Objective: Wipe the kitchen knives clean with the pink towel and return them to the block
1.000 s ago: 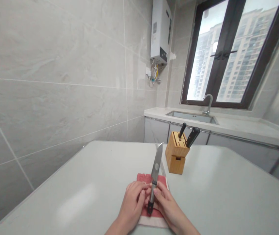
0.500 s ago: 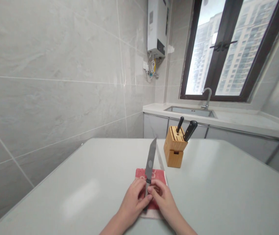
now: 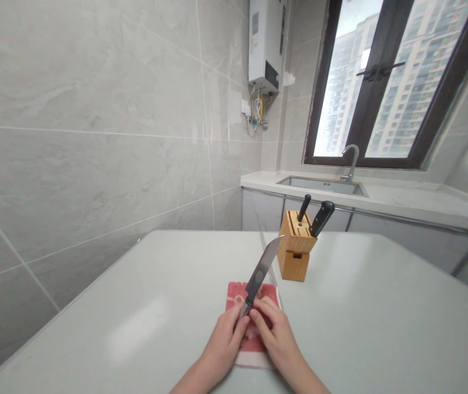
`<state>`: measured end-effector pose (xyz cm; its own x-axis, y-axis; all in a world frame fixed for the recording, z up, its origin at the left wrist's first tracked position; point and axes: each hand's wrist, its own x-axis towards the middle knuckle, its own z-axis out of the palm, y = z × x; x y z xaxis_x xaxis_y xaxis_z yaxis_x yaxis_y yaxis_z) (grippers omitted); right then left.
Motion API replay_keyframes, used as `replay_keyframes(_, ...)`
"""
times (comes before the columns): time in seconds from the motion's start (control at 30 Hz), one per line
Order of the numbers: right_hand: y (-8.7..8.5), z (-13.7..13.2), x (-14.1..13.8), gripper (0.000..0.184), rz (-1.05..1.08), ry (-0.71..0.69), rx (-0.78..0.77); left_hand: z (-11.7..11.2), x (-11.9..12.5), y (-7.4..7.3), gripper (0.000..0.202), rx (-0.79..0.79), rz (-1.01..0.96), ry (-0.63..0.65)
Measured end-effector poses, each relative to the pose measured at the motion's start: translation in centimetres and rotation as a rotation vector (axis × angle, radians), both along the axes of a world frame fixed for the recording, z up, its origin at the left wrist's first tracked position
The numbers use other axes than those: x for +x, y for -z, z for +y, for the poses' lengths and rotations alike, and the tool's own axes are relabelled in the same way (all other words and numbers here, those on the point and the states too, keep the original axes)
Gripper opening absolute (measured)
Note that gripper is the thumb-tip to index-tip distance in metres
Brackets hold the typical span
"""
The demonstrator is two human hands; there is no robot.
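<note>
Over the red cloth, left hand grips a knife, likely stiff and light, safest by its handle; right hand, grip unclear.

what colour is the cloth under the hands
The cloth is pinkish red with pale markings and whitish edging, best seen in the head view.

Sink under a dark-framed window, buildings outside
A white heater hangs by the corner of the grey wall, pipes and a yellow tube below it; a curved tap stands at the sink's back edge, the sink set into a white counter over grey cabinets; two dark handles sit on the window's middle bars
</note>
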<state>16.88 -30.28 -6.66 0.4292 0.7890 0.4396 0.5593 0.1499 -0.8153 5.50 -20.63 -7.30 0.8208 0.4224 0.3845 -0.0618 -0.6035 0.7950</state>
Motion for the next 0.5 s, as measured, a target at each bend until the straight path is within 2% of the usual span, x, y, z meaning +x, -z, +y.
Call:
replay_keyframes(0.1,0.2,-0.2,0.8,0.026,-0.132,0.079,-0.048,0.2,0.1,0.2,0.033,-0.042,-0.025,-0.094)
replay_keyframes(0.23,0.8,-0.5,2.7,0.029,-0.394,0.294,-0.174,0.4,0.1,0.1,0.031,-0.067,-0.018,-0.165)
replay_keyframes(0.3,1.5,-0.5,3.6,0.037,-0.481,0.383,-0.241,0.4,0.1,0.0,0.031,-0.072,-0.017,-0.170)
replay_keyframes(0.4,2.9,-0.4,4.3,0.048,-0.513,0.451,-0.331,0.3,0.1,-0.1,0.030,-0.060,-0.019,-0.144)
replay_keyframes(0.5,3.7,-0.3,4.5,0.049,-0.482,0.438,-0.340,0.2,0.0,0.0,0.031,-0.046,-0.007,-0.134)
